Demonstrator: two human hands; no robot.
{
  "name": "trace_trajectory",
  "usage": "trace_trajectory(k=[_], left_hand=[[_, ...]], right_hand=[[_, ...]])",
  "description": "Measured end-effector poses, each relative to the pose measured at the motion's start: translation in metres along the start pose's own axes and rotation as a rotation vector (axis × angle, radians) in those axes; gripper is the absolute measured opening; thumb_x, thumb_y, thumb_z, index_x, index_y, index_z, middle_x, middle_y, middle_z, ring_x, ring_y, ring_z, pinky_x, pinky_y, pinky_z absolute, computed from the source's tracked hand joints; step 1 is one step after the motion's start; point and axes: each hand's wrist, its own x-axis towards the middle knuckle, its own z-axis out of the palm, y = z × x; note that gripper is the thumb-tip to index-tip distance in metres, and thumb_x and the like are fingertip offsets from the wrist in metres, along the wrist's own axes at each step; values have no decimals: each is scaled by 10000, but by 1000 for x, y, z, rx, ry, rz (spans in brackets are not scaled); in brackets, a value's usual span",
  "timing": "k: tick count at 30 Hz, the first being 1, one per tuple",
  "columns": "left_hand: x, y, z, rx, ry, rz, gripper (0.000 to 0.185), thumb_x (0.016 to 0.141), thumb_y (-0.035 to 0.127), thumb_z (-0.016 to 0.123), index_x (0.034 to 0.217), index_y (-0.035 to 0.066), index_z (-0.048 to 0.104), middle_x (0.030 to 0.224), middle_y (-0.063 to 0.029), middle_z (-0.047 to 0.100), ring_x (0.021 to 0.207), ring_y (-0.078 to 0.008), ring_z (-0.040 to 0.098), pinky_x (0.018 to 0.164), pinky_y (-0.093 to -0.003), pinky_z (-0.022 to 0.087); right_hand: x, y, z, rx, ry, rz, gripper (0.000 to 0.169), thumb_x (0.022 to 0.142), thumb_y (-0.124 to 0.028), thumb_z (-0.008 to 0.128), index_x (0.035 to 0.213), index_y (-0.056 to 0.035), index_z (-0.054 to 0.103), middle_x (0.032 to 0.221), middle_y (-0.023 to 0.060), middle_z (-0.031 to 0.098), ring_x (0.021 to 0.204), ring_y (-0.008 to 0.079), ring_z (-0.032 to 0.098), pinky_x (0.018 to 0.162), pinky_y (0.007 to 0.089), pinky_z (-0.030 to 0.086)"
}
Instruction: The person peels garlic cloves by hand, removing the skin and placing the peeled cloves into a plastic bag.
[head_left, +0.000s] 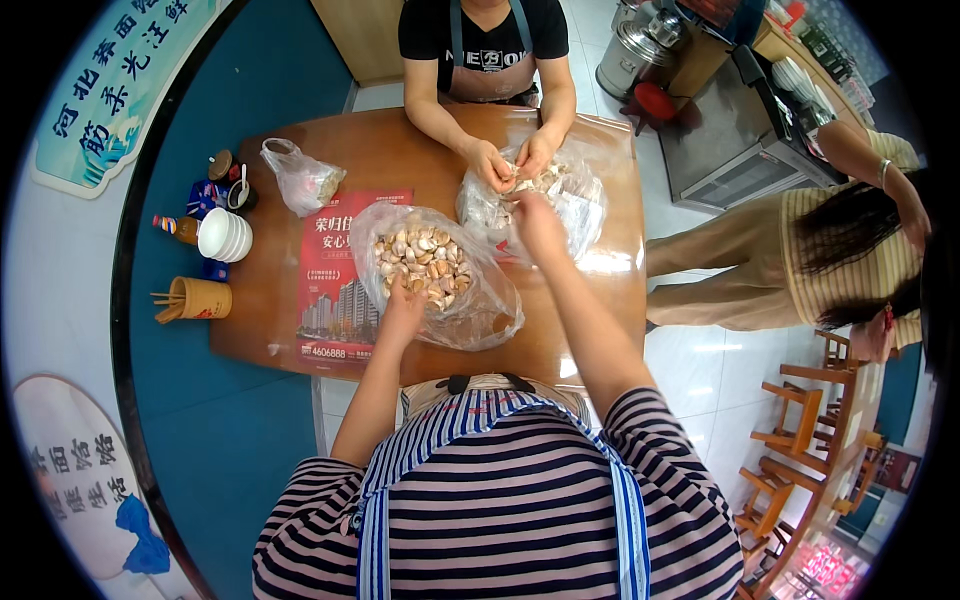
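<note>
Unpeeled garlic cloves (431, 259) fill a clear plastic bag (491, 315) that lies spread on the wooden table (600, 330). My left hand (405, 304) rests at the near left edge of the cloves, thumb among them; whether it grips one cannot be told. Farther off and to the right, a second clear plastic bag (589, 225) holds papery garlic pieces and peelings (551, 184). My right hand (536, 225) reaches over its near left part, close to the fingers of the person opposite; its fingertips are partly hidden, and what it holds is unclear.
Across the table a person in an apron (487, 79) works with both hands over the second bag. A small tied plastic bag (304, 180), a red printed sheet (330, 285), stacked white bowls (225, 235) and a chopstick holder (206, 298) are at left. Another person (757, 255) stands at right.
</note>
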Motion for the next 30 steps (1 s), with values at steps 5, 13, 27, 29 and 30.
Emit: trace_trajectory(k=[5, 13, 27, 29, 30], left_hand=[[-6, 2, 23, 42, -266, 19, 434, 882, 218, 541, 1272, 78, 411, 1000, -100, 562, 730, -155, 600, 541, -270, 489], [29, 90, 108, 504, -173, 1186, 286, 845, 153, 531, 1103, 33, 553, 1077, -153, 577, 883, -297, 597, 741, -415, 481], [73, 116, 128, -753, -774, -224, 415, 942, 399, 401, 1139, 41, 479, 915, -67, 601, 784, -170, 592, 639, -268, 464], [81, 110, 126, -727, -738, -160, 365, 944, 381, 403, 1111, 65, 475, 869, -54, 567, 688, -138, 537, 557, -256, 421], [83, 112, 125, -708, -729, -128, 340, 945, 372, 404, 1097, 76, 473, 847, -48, 550, 640, -123, 510, 516, -249, 400]], right_hand=[[20, 70, 3, -429, -300, 65, 342, 719, -120, 618, 1058, -105, 572, 1002, 142, 598, 899, 316, 589, 793, 399, 478], [-5, 75, 22, -555, -339, 36, 374, 706, -207, 661, 1019, -65, 512, 1021, 115, 582, 939, 320, 583, 790, 410, 474], [-26, 31, -33, 160, -23, -158, 463, 663, -77, 741, 1087, -73, 556, 1058, 113, 496, 800, 204, 567, 670, 276, 488], [-26, 20, -29, 267, -11, -169, 420, 682, -89, 739, 1067, -66, 573, 1027, 109, 510, 785, 199, 566, 660, 276, 490], [-25, 21, -26, 281, 27, -118, 389, 695, -97, 735, 1051, -61, 583, 993, 105, 530, 773, 201, 570, 653, 278, 491]])
